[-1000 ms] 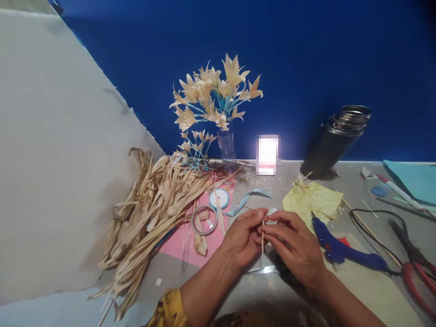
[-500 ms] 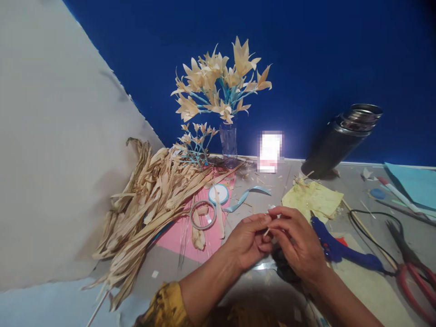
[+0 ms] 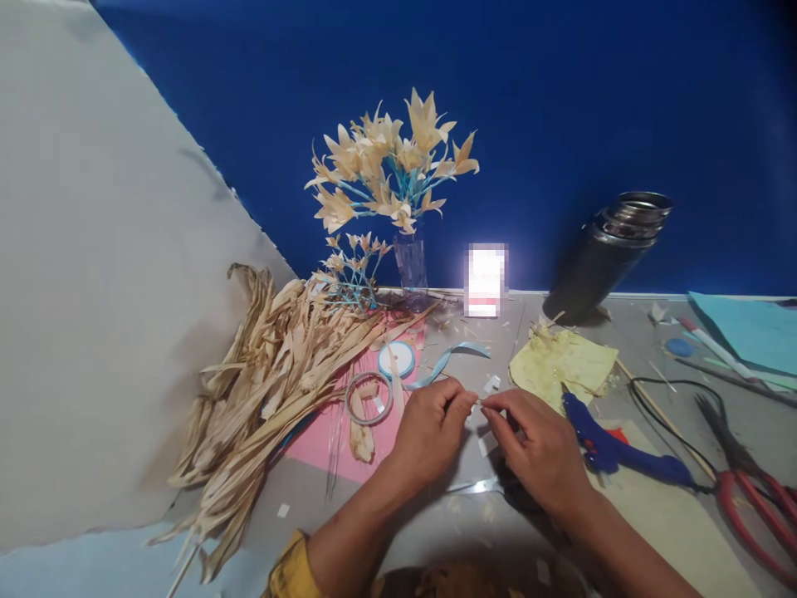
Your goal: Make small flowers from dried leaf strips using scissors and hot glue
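Note:
My left hand (image 3: 429,432) and my right hand (image 3: 539,453) meet fingertip to fingertip just above the grey table (image 3: 678,531). Both pinch a small thin pale piece (image 3: 480,403) between thumb and forefinger; it is too small to name with certainty. A blue glue gun (image 3: 616,448) lies just right of my right hand. A light blue ribbon (image 3: 445,361) and its spool (image 3: 397,359) lie just beyond my left hand. A heap of dried leaf strips (image 3: 274,382) spreads to the left.
A glass vase with pale handmade flowers (image 3: 389,170) stands at the blue wall. A dark metal flask (image 3: 607,253) stands at the right. Yellow paper (image 3: 564,365), red-handled scissors (image 3: 756,507), a clear tape ring (image 3: 369,399), pink paper (image 3: 324,436) and a black cord (image 3: 660,399) lie around.
The thin stick that stood upright between my fingers is no longer upright. Both hands have shifted slightly left and now pinch only at their fingertips.

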Available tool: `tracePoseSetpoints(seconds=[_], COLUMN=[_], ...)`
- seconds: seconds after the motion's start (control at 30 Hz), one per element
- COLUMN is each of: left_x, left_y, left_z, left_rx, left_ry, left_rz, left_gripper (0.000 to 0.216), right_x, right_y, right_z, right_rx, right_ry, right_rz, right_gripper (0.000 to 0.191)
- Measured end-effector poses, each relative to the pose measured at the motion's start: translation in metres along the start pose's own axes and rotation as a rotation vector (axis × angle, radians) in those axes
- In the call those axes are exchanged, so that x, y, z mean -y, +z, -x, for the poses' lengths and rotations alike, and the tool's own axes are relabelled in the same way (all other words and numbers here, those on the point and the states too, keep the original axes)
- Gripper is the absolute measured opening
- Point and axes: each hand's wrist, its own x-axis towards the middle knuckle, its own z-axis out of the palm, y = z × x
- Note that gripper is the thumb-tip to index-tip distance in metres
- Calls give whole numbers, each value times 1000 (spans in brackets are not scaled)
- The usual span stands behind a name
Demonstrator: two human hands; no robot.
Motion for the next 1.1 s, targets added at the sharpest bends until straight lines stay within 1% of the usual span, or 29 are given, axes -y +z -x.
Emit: tracePoseSetpoints(seconds=[0.07, 0.17, 0.27, 0.33, 0.4, 0.47, 0.53, 0.57, 0.63, 0.73, 0.83, 0.97, 1.03, 1.1], left_x=[2, 4, 4, 5, 7, 11, 16, 18, 20, 22, 23, 21, 19, 16], left_y=[-3, -8, -8, -3, 5, 13, 17, 18, 18, 16, 16, 17, 17, 16], left_z=[-1, -3, -3, 0, 3, 6, 7, 6, 5, 1, 0, 1, 1, 1], left_rx=[-19, -87, -46, -47, -69, -84, -119, -141, -167, -163, -150, -160, -159, -134], left_ry=[3, -10, -75, -77, 25, 213, 401, 470, 548, 588, 577, 478, 374, 228], left_rz=[19, 78, 239, 293, 241, 127, 21, -22, -91, -141, -132, -66, -14, 45], left_gripper=[31, 25, 18, 12, 10, 14, 18, 19, 19, 20, 21, 19, 14, 11], right_x=[-2, -2, 1, 4, 6, 8, 10, 10, 10, 9, 7, 5, 6, 7], right_y=[-2, -4, -4, -1, 1, 3, 4, 4, 2, -3, -5, -4, -3, -3], right_z=[0, -4, -9, -12, -13, -15, -16, -16, -18, -19, -20, -19, -19, -18], right_rx=[14, 24, 40, 65, 90, 107, 105, 102, 98, 113, 129, 108, 87, 86], right_ry=[81, 258, 458, 592, 710, 806, 865, 882, 886, 810, 720, 700, 686, 649], right_rz=[-30, -138, -311, -451, -586, -707, -802, -837, -893, -911, -856, -772, -743, -734], right_gripper=[18, 19, 24, 28, 32, 32, 29, 28, 25, 25, 26, 28, 30, 29])
